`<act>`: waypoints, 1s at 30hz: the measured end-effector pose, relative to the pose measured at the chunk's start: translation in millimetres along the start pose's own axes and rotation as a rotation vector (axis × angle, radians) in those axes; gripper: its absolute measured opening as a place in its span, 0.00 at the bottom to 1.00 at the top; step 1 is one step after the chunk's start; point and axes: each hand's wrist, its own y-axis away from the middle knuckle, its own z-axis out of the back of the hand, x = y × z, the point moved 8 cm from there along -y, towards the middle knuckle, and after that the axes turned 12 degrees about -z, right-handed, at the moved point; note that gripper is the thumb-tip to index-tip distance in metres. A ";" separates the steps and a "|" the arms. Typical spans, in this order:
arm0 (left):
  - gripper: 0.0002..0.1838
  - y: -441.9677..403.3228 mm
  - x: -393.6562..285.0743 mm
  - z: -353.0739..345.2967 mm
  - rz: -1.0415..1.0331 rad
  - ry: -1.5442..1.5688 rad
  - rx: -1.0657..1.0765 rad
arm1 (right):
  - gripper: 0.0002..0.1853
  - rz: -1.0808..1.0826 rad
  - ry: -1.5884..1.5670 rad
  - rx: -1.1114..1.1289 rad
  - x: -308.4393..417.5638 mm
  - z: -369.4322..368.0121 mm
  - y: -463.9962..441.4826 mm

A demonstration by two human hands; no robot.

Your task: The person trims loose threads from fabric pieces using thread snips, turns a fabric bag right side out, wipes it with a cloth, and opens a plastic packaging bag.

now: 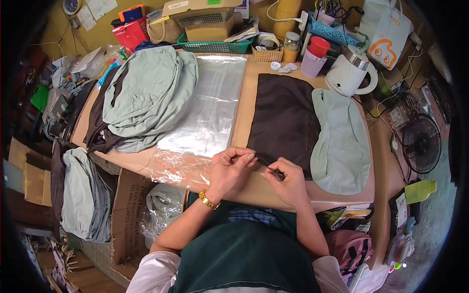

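Observation:
A dark brown cloth piece (283,115) lies flat on the table, its right side against a pale grey-green cloth piece (342,146). At its near left corner, my left hand (230,172) is closed in a pinch on the cloth edge. Just to the right, my right hand (287,181) is closed too, with a dark bit of the same edge showing between thumb and fingers. My fingertips partly hide that edge. Left of my hands, clear plastic bags (207,110) lie in a flat stack, with crumpled film at the table's front.
Grey-green and dark cloth pieces (146,93) are heaped at the table's left. A white kettle (348,72), a lilac cup (312,63) and a green basket (215,46) stand along the back. Below left is a cardboard box (128,215). A black fan (421,143) stands at the right.

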 end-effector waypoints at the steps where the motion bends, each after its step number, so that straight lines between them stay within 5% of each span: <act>1: 0.08 1.4 1.5 1.1 0.055 0.034 0.010 | 0.15 0.015 -0.030 0.021 3.9 -4.9 0.7; 4: 0.07 4.9 14.4 5.5 0.162 0.443 -0.044 | 0.15 0.051 -0.079 -0.090 20.7 -1.5 1.9; 8: 0.07 5.0 15.1 5.3 0.193 0.606 -0.019 | 0.17 -0.006 0.054 -0.213 34.7 12.7 4.4; 13: 0.07 6.4 9.8 -5.0 0.254 0.740 -0.046 | 0.17 0.255 0.445 -0.449 77.5 20.6 10.9; 30: 0.08 6.9 -8.0 -10.5 -0.016 0.263 0.001 | 0.18 0.257 0.506 -0.349 96.9 12.3 -1.3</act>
